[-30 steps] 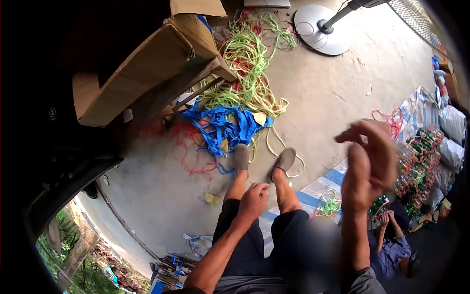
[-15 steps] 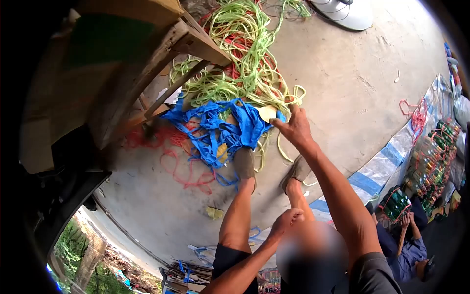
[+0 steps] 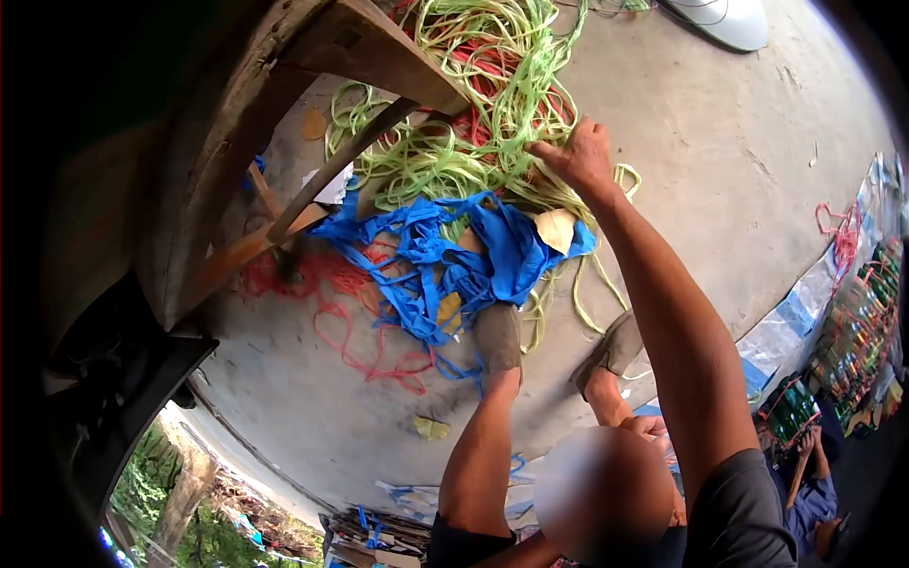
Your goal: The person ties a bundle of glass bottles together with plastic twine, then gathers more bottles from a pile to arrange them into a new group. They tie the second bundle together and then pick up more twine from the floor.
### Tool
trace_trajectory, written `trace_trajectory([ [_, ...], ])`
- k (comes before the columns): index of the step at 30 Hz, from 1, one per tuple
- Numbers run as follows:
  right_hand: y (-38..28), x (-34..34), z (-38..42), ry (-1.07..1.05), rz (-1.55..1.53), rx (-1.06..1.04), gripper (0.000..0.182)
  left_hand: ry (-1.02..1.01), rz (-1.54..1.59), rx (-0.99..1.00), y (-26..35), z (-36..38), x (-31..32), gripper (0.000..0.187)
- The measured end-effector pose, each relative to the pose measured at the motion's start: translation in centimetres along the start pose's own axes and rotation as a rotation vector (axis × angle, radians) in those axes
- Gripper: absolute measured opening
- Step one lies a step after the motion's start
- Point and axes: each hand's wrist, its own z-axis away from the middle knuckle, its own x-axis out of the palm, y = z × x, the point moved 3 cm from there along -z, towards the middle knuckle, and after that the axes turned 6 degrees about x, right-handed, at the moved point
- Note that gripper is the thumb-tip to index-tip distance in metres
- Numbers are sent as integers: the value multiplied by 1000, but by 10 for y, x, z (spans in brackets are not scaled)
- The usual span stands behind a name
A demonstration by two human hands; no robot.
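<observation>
My right hand (image 3: pixel 579 159) reaches forward to the right edge of a tangled heap of light green plastic string (image 3: pixel 454 161). Its thumb stands apart from the fingers, and I see nothing clearly gripped. Red string (image 3: pixel 478 66) shows among the green strands. Closer to my feet lie crumpled blue strips (image 3: pixel 502 251) with a dry yellowish leaf (image 3: pixel 555 229) on them. My left hand (image 3: pixel 648 428) is low, near my right leg, fingers curled and partly hidden behind a blurred patch. What it holds, if anything, cannot be made out.
A wooden frame (image 3: pixel 379 57) stands close on the left. Loose pink string (image 3: pixel 365 346) lies on the concrete floor (image 3: pixel 720 189). A grey-white base (image 3: pixel 724 19) stands at the top. On the right, another person (image 3: pixel 810 502) handles bundled green bottles (image 3: pixel 791 412) beside a blue-and-white sheet (image 3: pixel 795 317).
My right hand has moved up from beside the blue strips to the green string. My left hand has shifted right and is now partly hidden. The view has shifted slightly.
</observation>
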Motion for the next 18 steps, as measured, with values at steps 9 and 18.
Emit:
trace_trajectory([
  [9,-24,59,-7,59,139,45,87,-25,93,-56,-15,-13,-4,38],
  [18,-11,88,-14,-76,-185,17,30,0,151,-90,-17,-23,-6,45],
])
